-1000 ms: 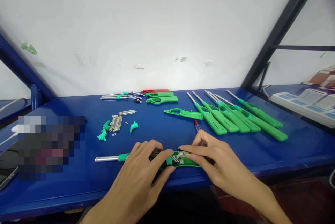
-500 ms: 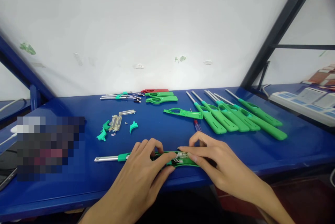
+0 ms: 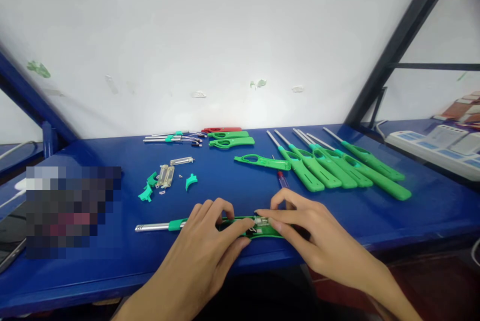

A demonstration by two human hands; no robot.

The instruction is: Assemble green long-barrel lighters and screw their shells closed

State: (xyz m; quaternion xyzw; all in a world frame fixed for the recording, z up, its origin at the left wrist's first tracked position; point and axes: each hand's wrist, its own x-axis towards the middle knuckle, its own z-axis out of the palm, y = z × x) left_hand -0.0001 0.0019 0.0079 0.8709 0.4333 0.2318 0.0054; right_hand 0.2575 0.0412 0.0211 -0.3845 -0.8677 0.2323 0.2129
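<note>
blue tabletop meets a white wall; near its front edge lies an open green lighter shell. the left hand clasps the shell, index finger covering more of the white wires than a second ago, seemingly pressing them in; the right hand pinches a clear fuel tank inside it.

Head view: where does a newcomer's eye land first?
Probably on the left hand and right hand, front and centre, both on an open green lighter at the blue table. Next, the row of green lighters with silver tubes, at right. Then the red shell at the back, near the white wall.
</note>
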